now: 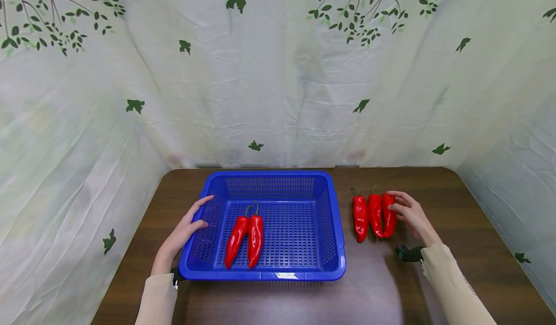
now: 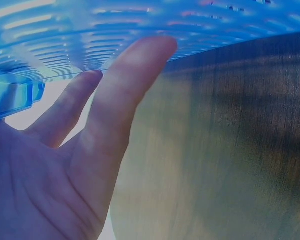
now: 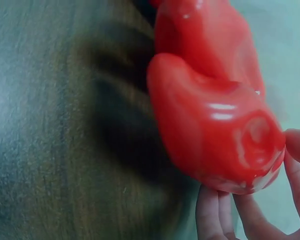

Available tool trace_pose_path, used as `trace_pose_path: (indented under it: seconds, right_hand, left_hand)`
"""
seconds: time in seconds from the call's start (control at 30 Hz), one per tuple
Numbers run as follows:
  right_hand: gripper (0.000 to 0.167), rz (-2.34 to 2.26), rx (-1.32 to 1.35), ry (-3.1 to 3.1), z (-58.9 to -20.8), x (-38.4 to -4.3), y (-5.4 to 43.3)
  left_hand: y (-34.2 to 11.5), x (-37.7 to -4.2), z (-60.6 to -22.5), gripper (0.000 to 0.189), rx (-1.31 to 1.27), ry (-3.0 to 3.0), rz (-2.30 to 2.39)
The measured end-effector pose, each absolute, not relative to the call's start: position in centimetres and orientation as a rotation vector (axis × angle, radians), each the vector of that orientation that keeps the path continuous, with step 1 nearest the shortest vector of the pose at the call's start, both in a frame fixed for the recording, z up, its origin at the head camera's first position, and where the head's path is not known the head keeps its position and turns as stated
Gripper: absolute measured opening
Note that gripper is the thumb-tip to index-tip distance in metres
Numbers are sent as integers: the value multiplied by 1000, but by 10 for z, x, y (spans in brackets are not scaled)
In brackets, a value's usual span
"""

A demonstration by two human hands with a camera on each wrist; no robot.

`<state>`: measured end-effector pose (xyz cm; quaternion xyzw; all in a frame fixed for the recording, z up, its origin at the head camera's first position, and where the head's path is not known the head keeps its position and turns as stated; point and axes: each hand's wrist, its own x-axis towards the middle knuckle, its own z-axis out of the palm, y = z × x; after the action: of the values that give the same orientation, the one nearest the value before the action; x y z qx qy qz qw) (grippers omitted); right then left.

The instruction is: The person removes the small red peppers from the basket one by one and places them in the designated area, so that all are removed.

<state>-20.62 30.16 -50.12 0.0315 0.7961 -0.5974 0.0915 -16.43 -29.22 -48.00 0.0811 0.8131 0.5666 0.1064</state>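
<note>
A blue plastic basket (image 1: 260, 274) stands on the table with two red chili peppers (image 1: 255, 242) lying inside, stems pointing away. My left hand (image 1: 184, 233) rests at its left rim, finger and thumb reaching over the edge. The left wrist view shows two fairly straight digits (image 2: 110, 100) against the perforated wall. Right of the basket, three more red chili peppers lie side by side. My right hand (image 1: 410, 214) pinches the rightmost chili pepper (image 1: 388, 221) near its upper end. In the right wrist view, the thumb and fingertips (image 3: 212, 212) touch that pepper's end; its stem is hidden.
The other two loose peppers, the left one (image 1: 360, 218) and the middle one (image 1: 374, 214), lie close beside the gripped one. The brown wooden table (image 1: 304, 303) ends at a pale leaf-patterned cloth (image 1: 278, 98) behind and at the sides. Each wrist wears a dark band.
</note>
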Motion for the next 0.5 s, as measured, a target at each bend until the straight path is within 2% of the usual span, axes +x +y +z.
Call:
trace_pose_path:
  seconds: [0.5]
  right_hand:
    - [48, -1743, 121, 2387, -506, -206, 299]
  left_hand:
    - [-294, -166, -483, 62, 233, 2376, 1674]
